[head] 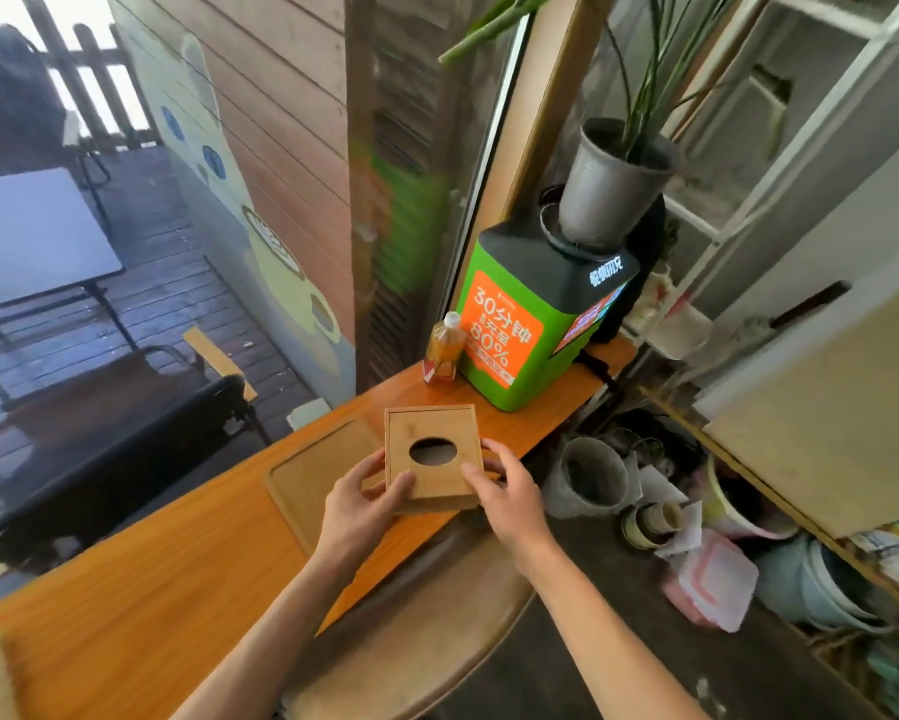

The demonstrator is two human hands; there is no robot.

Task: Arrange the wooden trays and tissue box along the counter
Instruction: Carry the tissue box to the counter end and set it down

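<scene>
You've got the tissue box (433,456) in both hands, over the counter (177,553), at its inner edge. Left hand (359,504) clamps the box's left side: thumb on the lid near the front corner, fingers wrapped round the side. Right hand (507,493) clamps the right side: thumb on the lid, fingers curled behind the right edge. So both are closed on the box, not spread. Can't tell if the box bottom touches the tray (314,472) or sits just above it. Box overlaps the tray's right part; the tray lies flat on the counter, long side running w/ it. Oval slot in the lid faces up; no tissue visible.

Beyond the box: a bottle (444,348) just beside a green charger station (520,324), w/ a plant pot (611,184) on top. Chair (426,631) under your arms.
</scene>
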